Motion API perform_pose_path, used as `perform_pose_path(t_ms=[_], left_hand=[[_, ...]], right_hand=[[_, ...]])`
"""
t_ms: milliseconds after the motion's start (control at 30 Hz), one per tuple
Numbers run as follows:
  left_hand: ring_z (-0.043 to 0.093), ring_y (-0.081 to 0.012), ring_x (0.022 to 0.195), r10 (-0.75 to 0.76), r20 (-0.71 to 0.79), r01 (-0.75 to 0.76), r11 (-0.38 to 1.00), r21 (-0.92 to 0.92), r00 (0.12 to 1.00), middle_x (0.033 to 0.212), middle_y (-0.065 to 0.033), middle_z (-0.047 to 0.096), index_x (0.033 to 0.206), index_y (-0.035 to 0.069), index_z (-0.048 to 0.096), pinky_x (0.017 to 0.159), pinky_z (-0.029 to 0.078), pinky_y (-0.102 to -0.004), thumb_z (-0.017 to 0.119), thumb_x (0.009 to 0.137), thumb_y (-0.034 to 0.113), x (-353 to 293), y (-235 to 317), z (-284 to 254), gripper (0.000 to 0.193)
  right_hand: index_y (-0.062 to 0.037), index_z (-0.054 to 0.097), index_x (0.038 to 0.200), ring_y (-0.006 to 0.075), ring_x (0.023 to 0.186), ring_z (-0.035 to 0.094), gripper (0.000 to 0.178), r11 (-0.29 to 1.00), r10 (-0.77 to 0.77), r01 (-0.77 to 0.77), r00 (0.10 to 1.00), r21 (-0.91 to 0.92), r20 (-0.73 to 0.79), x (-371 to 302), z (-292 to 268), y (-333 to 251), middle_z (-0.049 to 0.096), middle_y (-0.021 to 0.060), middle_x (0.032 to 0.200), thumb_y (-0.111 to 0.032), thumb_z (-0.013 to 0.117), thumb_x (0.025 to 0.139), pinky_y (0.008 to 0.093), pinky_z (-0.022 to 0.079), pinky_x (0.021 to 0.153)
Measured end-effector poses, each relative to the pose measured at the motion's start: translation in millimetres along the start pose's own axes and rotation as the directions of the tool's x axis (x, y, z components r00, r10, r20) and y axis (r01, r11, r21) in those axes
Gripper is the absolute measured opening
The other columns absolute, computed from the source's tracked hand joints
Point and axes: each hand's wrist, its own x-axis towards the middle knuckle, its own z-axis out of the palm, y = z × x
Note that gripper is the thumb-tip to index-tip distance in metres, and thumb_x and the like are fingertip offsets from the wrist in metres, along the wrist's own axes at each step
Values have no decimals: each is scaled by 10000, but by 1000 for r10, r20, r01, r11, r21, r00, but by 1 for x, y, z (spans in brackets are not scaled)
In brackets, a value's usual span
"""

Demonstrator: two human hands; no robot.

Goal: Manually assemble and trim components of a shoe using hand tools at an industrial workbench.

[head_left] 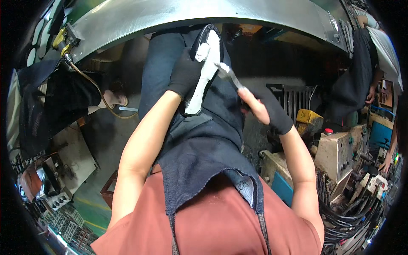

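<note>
A black shoe (pixel 206 74) with a white sole (pixel 211 61) is held bottom-up over the lap (pixel 159 63), gripped at its side by the left hand (pixel 185 73), fingers partly hidden, as a slim tool (pixel 230 76) is clasped in the closed fingers of the right hand (pixel 267 108), its pale end beside the sole

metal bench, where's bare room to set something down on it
The metal bench looks bare along its middle, behind its near edge and right of the yellow hose-fed tool. Crowded nearer the body: left hand, shoe, right hand, brush-like tool.
</note>
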Motion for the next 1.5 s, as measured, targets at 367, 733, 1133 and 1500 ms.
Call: perform_pose_path(t_ms=[367, 733, 1133, 1500], left_hand=[[304, -282, 1379, 213, 282, -174, 972, -157, 936, 1473, -194, 314, 1483, -2, 131, 1138, 261, -383, 880, 600, 259, -28, -1, -26, 1187], [444, -269, 1247, 134, 375, 142, 769, -623, 917, 1348, -183, 460, 1418, -6, 314, 1035, 377, -369, 745, 777, 186, 69, 109, 24, 795], [527, -404, 1160, 724, -304, -542, 674, 502, 619, 1258, -256, 533, 1290, 8, 475, 1018, 399, -442, 720, 766, 411, 379, 193, 89, 705], [658, -363, 916, 116, -302, -252, 849, -465, 946, 1081, -252, 642, 1239, -27, 544, 831, 513, -353, 686, 829, 259, 476, 114, 86, 519]], right_hand=[[-50, 598, 840, 135, 605, 555, 613, 941, 212, -183, 974, 285, -74, 25, 9, 41, 565, 36, 636, -577, 322, 986, 292, 464, 610], [-2, 613, 956, 171, 592, 616, 537, 794, 485, -360, 861, 490, -153, 18, 76, 77, 624, 94, 718, -478, 369, 1001, 323, 480, 588], [-2, 582, 1135, 179, 489, 571, 433, 705, 484, -344, 873, 620, -65, 136, 17, 68, 620, 100, 802, -390, 444, 1002, 305, 478, 472], [-91, 501, 1338, 174, 478, 592, 364, 668, 392, -249, 919, 701, -46, 152, 9, 71, 637, 104, 926, -247, 431, 1016, 282, 508, 429]])
